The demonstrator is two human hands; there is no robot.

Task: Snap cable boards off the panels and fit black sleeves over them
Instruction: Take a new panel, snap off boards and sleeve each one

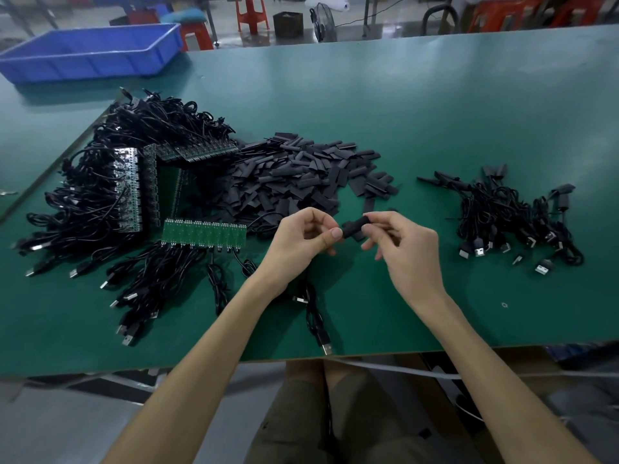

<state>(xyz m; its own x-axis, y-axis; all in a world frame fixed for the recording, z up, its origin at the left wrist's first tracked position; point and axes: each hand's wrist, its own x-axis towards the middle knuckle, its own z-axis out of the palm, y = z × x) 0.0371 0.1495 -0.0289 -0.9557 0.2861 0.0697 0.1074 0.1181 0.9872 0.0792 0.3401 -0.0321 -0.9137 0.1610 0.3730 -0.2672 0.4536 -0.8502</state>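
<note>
Right hand point(408, 249) pinches a black sleeve point(354, 228); left hand point(303, 237) pinches its left end. It seems light and soft, so better held by the edges.

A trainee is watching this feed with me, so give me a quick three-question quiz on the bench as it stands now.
1. True or false: the black sleeve is pinched between the left hand and the right hand, above the table.
2. Where is the pile of loose sleeves?
A) inside the blue crate
B) on the table, just beyond the hands
C) at the near edge, beside the person's lap
3. Fill in: the heap of sleeved cables lies on the person's ____ side.

Key: 1 true; 2 B; 3 right.
</note>
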